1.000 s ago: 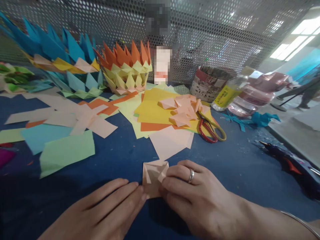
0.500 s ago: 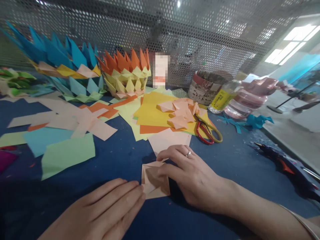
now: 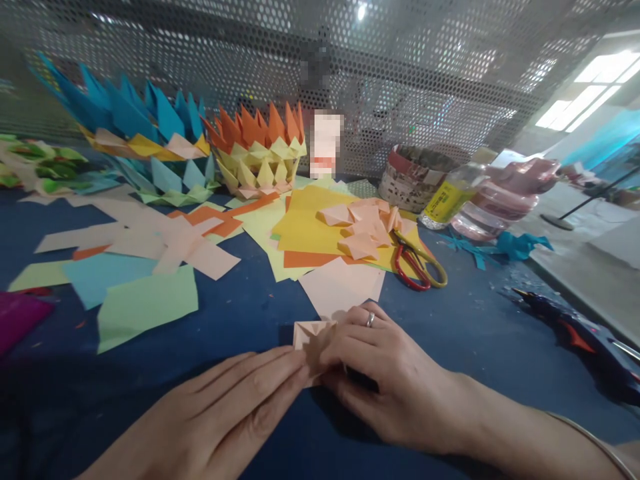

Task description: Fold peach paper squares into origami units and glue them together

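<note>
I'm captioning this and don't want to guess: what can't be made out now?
All in the head view:
Folded paper: right side and lower left corner, covered by the right hand and left hand.
Magenta item: the rest, cut off by the left edge.
Glue gun: rear end, cut off by the right edge.
Yellow label: print too small and blurred.
Pale upright shape: pixelated.

Right hand [image 3: 387, 373] wears a shiny, silver-coloured, rounded metal ring [image 3: 371, 320]. Slim, pale, smooth, metallic-looking curved bangle [image 3: 593, 439] shows on right forearm [image 3: 465, 410].
</note>
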{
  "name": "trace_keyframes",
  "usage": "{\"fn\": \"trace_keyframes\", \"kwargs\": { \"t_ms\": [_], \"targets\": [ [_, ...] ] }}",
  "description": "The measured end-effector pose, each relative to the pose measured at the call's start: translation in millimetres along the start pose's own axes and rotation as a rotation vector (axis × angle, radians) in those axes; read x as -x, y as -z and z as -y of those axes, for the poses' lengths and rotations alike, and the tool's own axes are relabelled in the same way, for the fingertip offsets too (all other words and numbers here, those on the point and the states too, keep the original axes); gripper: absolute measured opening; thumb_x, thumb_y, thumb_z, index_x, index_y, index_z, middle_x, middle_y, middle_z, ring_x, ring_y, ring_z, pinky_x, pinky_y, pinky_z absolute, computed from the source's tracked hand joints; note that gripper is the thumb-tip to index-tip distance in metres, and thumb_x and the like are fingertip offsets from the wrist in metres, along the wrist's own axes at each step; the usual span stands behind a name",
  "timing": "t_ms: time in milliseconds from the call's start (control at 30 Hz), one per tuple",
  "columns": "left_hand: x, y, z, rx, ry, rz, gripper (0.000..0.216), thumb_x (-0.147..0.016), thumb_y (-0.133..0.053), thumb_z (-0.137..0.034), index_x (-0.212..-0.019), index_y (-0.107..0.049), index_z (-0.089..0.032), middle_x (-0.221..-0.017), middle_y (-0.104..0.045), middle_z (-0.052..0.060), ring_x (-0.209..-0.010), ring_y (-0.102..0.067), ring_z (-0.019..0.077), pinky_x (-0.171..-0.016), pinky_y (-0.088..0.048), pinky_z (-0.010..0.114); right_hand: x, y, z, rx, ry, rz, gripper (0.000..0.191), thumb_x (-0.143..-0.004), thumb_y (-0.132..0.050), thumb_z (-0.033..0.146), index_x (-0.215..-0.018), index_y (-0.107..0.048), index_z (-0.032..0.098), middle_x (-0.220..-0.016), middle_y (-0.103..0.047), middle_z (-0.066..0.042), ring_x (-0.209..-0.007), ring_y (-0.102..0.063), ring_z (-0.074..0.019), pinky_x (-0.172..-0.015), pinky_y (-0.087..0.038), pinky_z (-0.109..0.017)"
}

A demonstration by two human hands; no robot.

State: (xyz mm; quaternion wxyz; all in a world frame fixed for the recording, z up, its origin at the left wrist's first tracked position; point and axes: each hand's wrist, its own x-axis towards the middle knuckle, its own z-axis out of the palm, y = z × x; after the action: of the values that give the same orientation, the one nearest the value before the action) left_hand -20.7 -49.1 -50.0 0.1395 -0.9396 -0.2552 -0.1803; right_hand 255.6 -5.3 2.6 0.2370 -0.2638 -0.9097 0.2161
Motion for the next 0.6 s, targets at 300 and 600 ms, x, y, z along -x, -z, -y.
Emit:
{"fn": "trace_keyframes", "kwargs": {
  "t_ms": [300, 600],
  "targets": [
    [4.0, -11.1, 3.6, 0.047, -0.007, 0.044, 0.069, -0.092, -0.054, -0.024, -0.16, -0.041, -0.018, -0.161, -0.05, 0.002, -0.136, -0.062, 0.0222, -0.114, -0.052, 0.031, 1.0, -4.8, -4.0, -0.067, -0.019, 0.041, 0.016, -0.101, -0.056, 0.006, -0.098, -0.067, 0.016, -0.105, -0.076, -0.004, -0.098, -0.069, -0.0177, -0.093, -0.047, -0.035],
    [-0.9, -9.7, -1.3, 0.052, 0.002, -0.015, 0.06, -0.099, -0.046, -0.029, -0.159, -0.044, -0.019, -0.145, -0.067, 0.004, -0.125, -0.068, 0.0223, -0.112, -0.053, 0.035, 3.6, -4.9, -8.8, -0.037, 0.028, 0.04, 0.023, -0.104, -0.052, 0.007, -0.097, -0.072, 0.016, -0.099, -0.076, -0.007, -0.094, -0.068, -0.0185, -0.092, -0.052, -0.034]
  ]
}}
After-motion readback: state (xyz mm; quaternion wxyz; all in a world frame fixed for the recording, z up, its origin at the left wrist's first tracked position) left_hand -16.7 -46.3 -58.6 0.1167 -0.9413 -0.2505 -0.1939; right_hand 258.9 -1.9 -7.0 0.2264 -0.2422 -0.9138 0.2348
